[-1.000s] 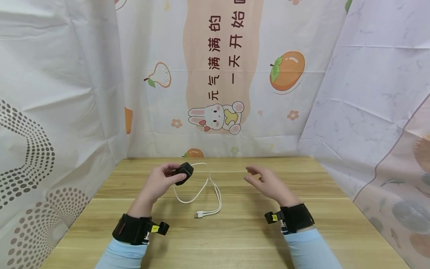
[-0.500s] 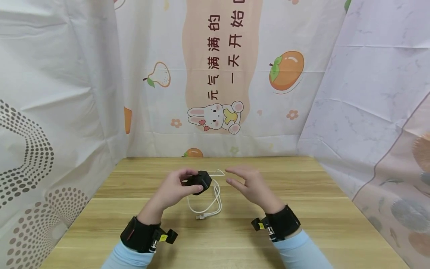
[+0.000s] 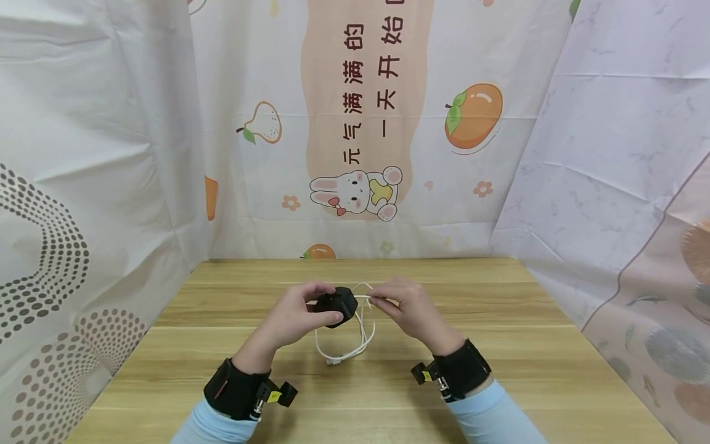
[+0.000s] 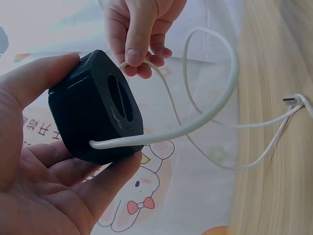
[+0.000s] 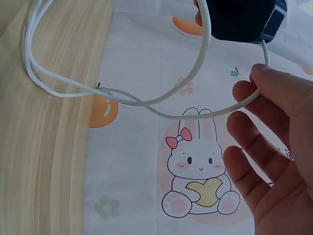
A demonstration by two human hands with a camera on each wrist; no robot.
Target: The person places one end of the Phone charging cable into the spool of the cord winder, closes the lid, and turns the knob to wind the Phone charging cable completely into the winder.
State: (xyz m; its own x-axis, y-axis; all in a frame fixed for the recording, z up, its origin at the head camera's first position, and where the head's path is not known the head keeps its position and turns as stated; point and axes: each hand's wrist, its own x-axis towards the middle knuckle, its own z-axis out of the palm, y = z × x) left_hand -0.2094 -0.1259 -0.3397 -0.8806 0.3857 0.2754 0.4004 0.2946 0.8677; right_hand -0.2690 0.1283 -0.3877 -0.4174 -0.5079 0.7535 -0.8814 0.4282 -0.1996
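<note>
My left hand (image 3: 288,316) grips a black faceted block (image 3: 345,303) above the table, thumb on one side and fingers on the other. A round opening with a bar across it shows in the block's face in the left wrist view. A white charging cable (image 4: 176,134) leaves the block and curves into loops. With thumb and forefinger, my right hand (image 3: 412,310) pinches a thin stretch of this cable close to the block's right side. The other right fingers are spread in the right wrist view. The cable's metal-tipped plug (image 4: 292,100) hangs low, near the wooden tabletop.
The wooden table (image 3: 355,407) reaches back to a printed cloth (image 3: 255,185) with fruit and a rabbit. Cloth walls also stand at left and right. Black straps with small cameras sit on the left wrist (image 3: 233,388) and right wrist (image 3: 463,370).
My left hand has carried the black block rightward and slightly nearer. My right hand has moved left and now pinches the white cable. The cable's loops have shifted along.
</note>
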